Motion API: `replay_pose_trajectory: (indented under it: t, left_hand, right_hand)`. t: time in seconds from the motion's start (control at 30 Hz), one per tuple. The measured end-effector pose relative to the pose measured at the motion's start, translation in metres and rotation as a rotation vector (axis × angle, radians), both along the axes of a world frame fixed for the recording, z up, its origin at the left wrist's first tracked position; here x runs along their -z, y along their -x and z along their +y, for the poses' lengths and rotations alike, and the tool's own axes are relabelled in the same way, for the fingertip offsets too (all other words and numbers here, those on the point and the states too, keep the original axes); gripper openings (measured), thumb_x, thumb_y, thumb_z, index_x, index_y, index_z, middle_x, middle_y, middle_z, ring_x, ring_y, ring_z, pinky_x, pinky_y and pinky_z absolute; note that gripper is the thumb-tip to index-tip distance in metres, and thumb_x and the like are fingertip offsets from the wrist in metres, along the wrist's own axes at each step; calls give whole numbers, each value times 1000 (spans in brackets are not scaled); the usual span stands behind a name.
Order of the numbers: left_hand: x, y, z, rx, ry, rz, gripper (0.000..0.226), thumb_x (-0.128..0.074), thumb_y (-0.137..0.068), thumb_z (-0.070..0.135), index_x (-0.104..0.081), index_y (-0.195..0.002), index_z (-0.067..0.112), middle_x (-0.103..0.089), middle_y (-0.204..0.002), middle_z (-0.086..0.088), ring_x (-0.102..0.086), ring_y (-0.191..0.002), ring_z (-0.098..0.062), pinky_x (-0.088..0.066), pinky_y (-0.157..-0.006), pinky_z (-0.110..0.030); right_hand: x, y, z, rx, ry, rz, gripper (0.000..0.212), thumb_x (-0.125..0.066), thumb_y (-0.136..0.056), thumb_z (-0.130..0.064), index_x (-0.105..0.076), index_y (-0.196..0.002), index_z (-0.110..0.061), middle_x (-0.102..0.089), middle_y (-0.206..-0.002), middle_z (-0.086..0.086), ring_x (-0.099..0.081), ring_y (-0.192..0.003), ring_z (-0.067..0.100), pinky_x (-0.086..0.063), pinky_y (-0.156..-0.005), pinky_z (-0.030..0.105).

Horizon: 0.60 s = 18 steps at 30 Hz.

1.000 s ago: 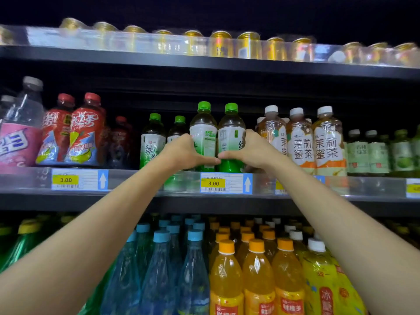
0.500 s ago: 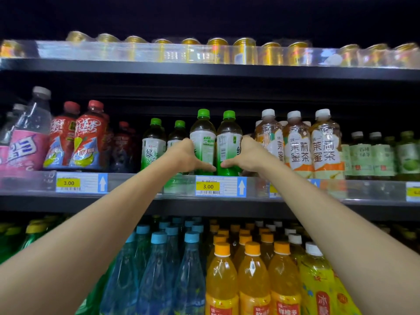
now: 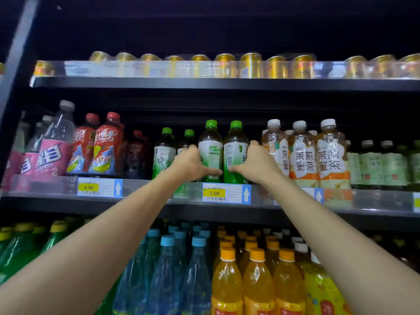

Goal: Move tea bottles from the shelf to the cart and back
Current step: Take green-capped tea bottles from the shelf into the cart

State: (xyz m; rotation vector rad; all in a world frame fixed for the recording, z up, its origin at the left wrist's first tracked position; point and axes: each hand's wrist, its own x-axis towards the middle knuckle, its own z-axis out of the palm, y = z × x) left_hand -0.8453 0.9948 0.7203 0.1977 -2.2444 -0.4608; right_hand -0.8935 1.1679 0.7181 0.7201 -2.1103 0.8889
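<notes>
Two green-capped green tea bottles stand side by side at the front of the middle shelf (image 3: 159,201). My left hand (image 3: 193,163) wraps round the left green tea bottle (image 3: 210,144), thumb across its lower front. My right hand (image 3: 255,163) grips the right green tea bottle (image 3: 235,146) the same way, fingers behind it. Both bottles are upright on the shelf. Two more green tea bottles (image 3: 165,151) stand just left, set further back. No cart is in view.
White-capped jasmine tea bottles (image 3: 304,155) stand close on the right; red-capped bottles (image 3: 104,146) and pink-labelled bottles (image 3: 54,153) on the left. Gold cans (image 3: 225,64) line the top shelf. Below are blue-capped (image 3: 168,276) and orange-capped bottles (image 3: 227,283).
Both hands stay wrapped round the same two bottles on the shelf. The view has shifted, so the shelf sits lower in frame.
</notes>
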Motion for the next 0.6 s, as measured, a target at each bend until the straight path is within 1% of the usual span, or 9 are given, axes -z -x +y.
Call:
replay_pose_trajectory:
  t: [0.07,0.1,0.2,0.23,0.27,0.33,0.4,0.47,0.6]
  left_hand:
    - [2,-11,2,-66,84,89,97,-83,-65,62,-44,-136,9,-53,-130,-10,-56,-116,-28,-51,-96,-45]
    - [2,-18,1,-89,128,116,97,-80,-70,61,-40,-141,10,-48,-134,-11,-54,-120,-29,-50,-98,-44]
    - [3,-45,-8,-202,299,171,84,-72,-81,58,-38,-145,15,-45,-136,-9,-54,-120,-31,-46,-88,-42]
    - [4,-55,-14,-243,361,188,80,-70,-83,57,-39,-144,15,-45,-136,-8,-53,-120,-31,-46,-86,-43]
    - [4,-65,-20,-281,423,193,77,-68,-84,57,-40,-143,16,-45,-135,-8,-52,-120,-31,-46,-86,-44]
    - [7,-86,-34,-351,530,174,73,-65,-86,57,-41,-142,17,-45,-134,-7,-51,-121,-31,-47,-88,-45]
    - [9,-109,-51,-408,603,142,73,-64,-86,58,-41,-143,18,-47,-134,-7,-51,-120,-31,-46,-90,-45]
    - [12,-133,-69,-460,646,115,72,-63,-86,58,-42,-143,19,-48,-132,-7,-51,-119,-31,-46,-89,-45]
    - [19,-185,-104,-546,662,78,68,-65,-84,57,-47,-136,18,-50,-129,-8,-51,-118,-33,-45,-90,-45]
  right_hand:
    - [0,-9,2,51,7,105,75,-81,-80,-26,-39,-137,-6,-45,-136,12,-51,-121,32,-46,-88,38]
    - [-1,-15,2,88,-4,165,73,-80,-81,-24,-38,-138,-7,-41,-137,12,-48,-123,32,-44,-86,37]
    - [-4,-33,-6,210,-89,352,65,-75,-81,-25,-41,-133,-10,-39,-134,10,-43,-122,30,-38,-81,34]
    - [-5,-39,-11,230,-123,396,67,-75,-80,-27,-41,-135,-11,-39,-134,10,-42,-123,29,-40,-85,35]
    - [-5,-46,-19,236,-155,422,71,-74,-79,-30,-40,-139,-12,-39,-136,10,-40,-125,29,-41,-92,37]
    - [-4,-64,-38,221,-215,428,80,-74,-78,-37,-35,-145,-15,-37,-142,10,-37,-131,29,-35,-108,42]
    - [0,-84,-60,185,-262,410,84,-72,-79,-41,-31,-149,-16,-34,-147,11,-32,-136,30,-29,-114,44]
    - [5,-105,-82,143,-297,399,86,-71,-80,-43,-29,-150,-17,-33,-150,11,-30,-139,30,-27,-115,45]
    - [15,-144,-124,68,-330,398,85,-72,-79,-44,-31,-150,-18,-35,-148,10,-33,-137,30,-29,-113,44]
